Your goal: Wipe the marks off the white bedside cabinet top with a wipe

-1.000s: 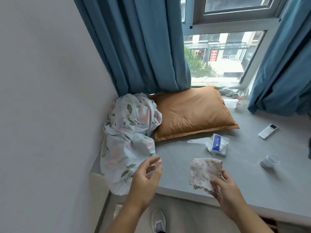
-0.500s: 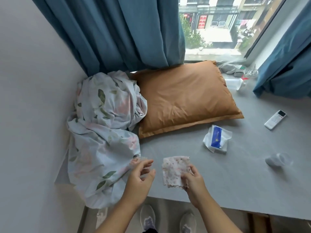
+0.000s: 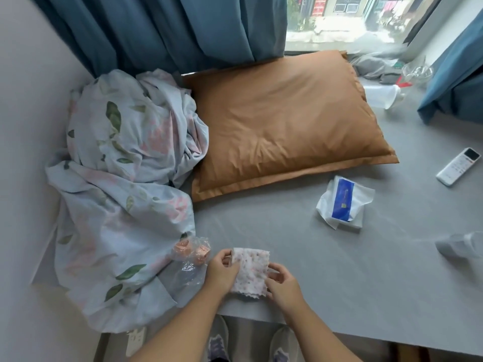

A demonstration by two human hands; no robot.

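We hold the wipe [image 3: 250,273] between both hands above the grey ledge [image 3: 339,283]. The left hand [image 3: 221,273] pinches its upper left corner; the right hand [image 3: 282,284] pinches its right edge. Both are equally near. The white cabinet top is not visible.
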